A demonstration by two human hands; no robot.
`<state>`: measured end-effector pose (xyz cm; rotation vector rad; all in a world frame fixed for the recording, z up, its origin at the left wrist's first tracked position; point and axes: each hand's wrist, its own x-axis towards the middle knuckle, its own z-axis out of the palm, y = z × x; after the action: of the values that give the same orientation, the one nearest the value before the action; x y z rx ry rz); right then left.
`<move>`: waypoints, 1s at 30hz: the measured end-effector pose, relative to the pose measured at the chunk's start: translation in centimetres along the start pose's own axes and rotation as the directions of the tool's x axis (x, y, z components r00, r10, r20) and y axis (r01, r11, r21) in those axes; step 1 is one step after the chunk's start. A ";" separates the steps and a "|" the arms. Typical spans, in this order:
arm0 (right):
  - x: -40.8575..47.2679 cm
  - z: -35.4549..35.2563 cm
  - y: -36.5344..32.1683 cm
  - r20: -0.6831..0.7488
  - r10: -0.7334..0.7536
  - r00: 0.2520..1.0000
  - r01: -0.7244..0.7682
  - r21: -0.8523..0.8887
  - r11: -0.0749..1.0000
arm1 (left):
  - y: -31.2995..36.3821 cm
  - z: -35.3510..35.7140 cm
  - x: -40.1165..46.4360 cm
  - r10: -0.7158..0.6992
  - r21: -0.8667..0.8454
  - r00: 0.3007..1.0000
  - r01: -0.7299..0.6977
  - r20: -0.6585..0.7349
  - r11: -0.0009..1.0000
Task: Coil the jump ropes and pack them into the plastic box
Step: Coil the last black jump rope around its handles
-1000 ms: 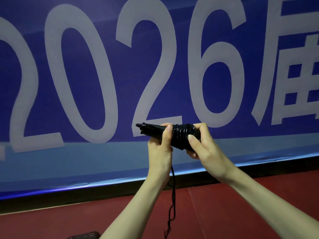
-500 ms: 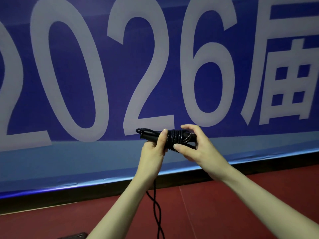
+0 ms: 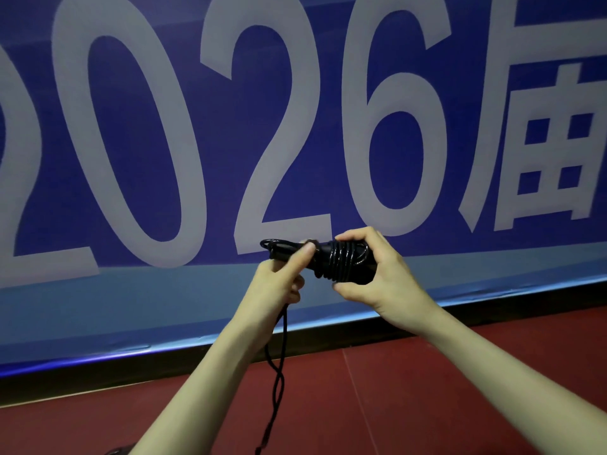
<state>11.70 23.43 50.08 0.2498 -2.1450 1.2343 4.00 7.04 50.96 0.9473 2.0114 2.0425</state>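
Black glossy plastic jump rope [image 3: 341, 262]: held chest-high before blue banner [image 3: 131, 126], handles pinched by left hand [image 3: 279, 284], wound cord gripped by right hand [image 3: 384, 280]. Keep turns tight; feed dangling twisted tail [image 3: 277, 382] without slack. Plastic box not visible.

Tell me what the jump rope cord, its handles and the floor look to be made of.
Cord: seems plastic-coated, glossy black; bright highlights run along the wound turns. The hanging tail looks duller, material unclear.
Handles: dark, smoother and less shiny, likely plastic or rubber; mostly covered by the left hand and right hand.
Floor: dark red, matte, with a thin seam, perhaps a rubber or vinyl sports surface.
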 end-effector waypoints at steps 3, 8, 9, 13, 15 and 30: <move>0.0 0.0 -0.2 0.002 0.000 1.000 0.000 0.012 1.000 | -0.2 0.0 -0.3 0.010 -0.157 0.993 -0.028 -0.114 0.987; -0.2 0.2 -0.4 0.001 -0.004 1.000 0.004 0.025 1.000 | -0.6 1.2 -0.9 0.157 -0.099 0.948 -0.191 -0.275 0.977; -0.3 0.2 -0.3 0.005 0.002 1.000 -0.003 0.036 0.999 | -0.6 1.2 -1.1 0.210 -0.040 0.940 -0.228 -0.268 0.973; -0.4 -0.2 -0.1 0.020 0.058 0.998 -0.059 0.067 0.996 | -0.6 0.5 -1.1 0.323 0.100 0.928 -0.309 -0.186 0.946; -0.3 -0.2 -0.1 0.001 0.088 0.996 -0.088 0.081 0.993 | -0.6 0.1 -0.9 0.352 0.160 0.925 -0.330 -0.143 0.930; 0.2 -0.5 -1.0 0.124 -0.088 0.988 0.090 -0.011 0.996 | -1.9 -0.4 -1.8 0.289 0.117 0.936 -0.270 -0.200 0.956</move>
<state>12.26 23.34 51.06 0.4208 -2.2221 1.1773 4.60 6.03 48.58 1.1323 2.2011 2.3087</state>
